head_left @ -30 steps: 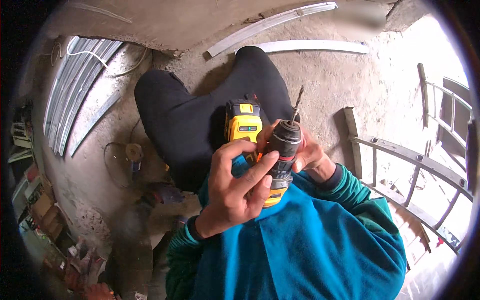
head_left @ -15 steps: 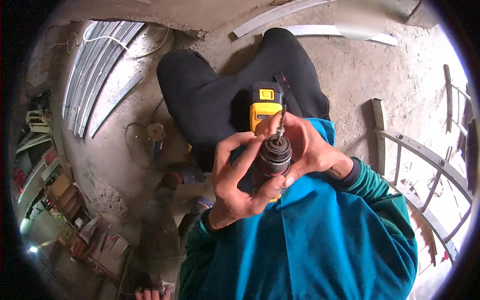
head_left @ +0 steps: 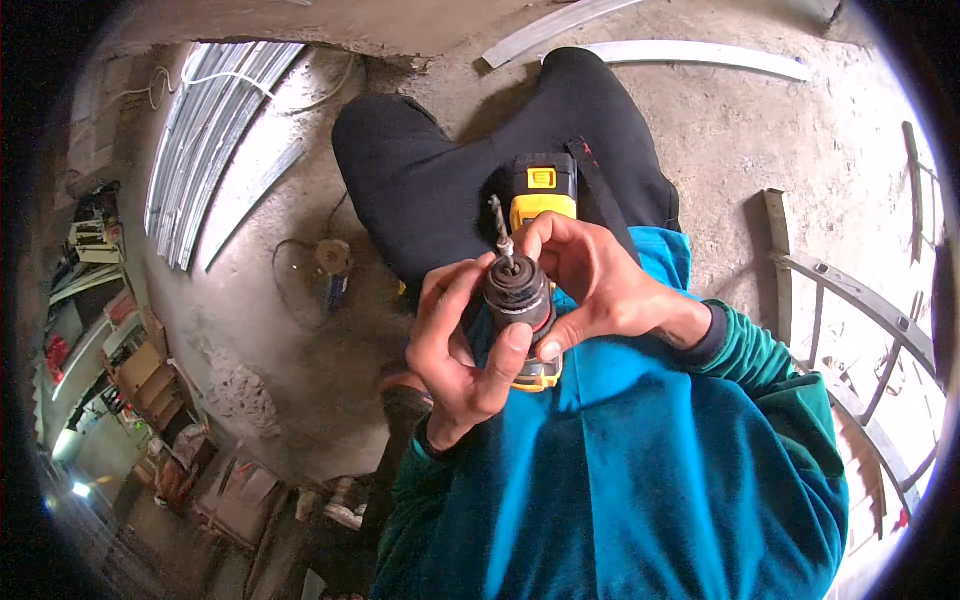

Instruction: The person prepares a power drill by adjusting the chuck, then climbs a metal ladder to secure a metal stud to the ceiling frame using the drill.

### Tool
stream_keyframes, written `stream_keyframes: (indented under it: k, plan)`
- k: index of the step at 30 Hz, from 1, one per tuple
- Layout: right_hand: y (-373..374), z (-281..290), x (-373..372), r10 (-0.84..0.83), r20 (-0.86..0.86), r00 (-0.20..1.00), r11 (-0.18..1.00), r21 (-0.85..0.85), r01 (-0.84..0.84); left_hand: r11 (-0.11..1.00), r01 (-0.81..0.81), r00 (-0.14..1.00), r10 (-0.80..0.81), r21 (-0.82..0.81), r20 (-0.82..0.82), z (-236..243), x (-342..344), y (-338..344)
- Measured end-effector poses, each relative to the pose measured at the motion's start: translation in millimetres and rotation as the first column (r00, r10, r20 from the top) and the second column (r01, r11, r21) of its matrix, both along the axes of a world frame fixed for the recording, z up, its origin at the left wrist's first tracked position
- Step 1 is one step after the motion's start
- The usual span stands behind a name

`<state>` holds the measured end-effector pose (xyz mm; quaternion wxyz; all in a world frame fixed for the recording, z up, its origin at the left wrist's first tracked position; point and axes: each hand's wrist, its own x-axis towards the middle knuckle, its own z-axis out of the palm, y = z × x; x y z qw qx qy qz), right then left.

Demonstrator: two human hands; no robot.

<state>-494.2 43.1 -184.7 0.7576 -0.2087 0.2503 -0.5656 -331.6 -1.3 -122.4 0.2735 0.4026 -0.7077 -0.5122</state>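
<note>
A yellow and black cordless drill (head_left: pixel 541 205) lies in my lap, its battery end toward my knees and its chuck (head_left: pixel 517 290) pointing up at me. A drill bit (head_left: pixel 497 218) stands out of the chuck, leaning left. On the left side of the chuck, my left hand (head_left: pixel 455 345) is closed, with thumb and fingers around it. From the other side my right hand (head_left: pixel 600 280) curls round the chuck, thumb low and fingertips near the bit's base. Part of the drill's body is hidden behind both hands.
Long metal profiles (head_left: pixel 205 150) lie stacked on the floor at far left. An angle grinder (head_left: pixel 334 272) with a cord rests left of my leg. A metal ladder-like frame (head_left: pixel 850 280) stands at right. More metal strips (head_left: pixel 690 54) lie beyond my knees.
The chuck and bit have tilted left, and my hands have shifted with them. The whole view has moved slightly. Another person's hand at the lower left is no longer in view.
</note>
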Motion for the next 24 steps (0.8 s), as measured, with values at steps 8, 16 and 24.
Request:
stream_keyframes:
  k: [8, 16, 24]
  plan:
    - [-4, 2, 3, -0.037, -0.139, 0.99, 0.996, -0.084, 0.026, 0.979, -0.115, 0.988, 0.13, 0.171, -0.078, -1, 6, -5]
    - [-3, -1, -5, -0.039, -0.112, 0.993, 0.995, -0.093, 0.029, 0.937, -0.238, 0.96, 0.267, 0.255, -0.085, -3, 3, -4]
    - [-5, -1, -6, -0.02, -0.126, 0.992, 0.996, -0.092, 0.008, 0.943, -0.23, 0.961, 0.258, 0.239, -0.095, -7, 5, -3]
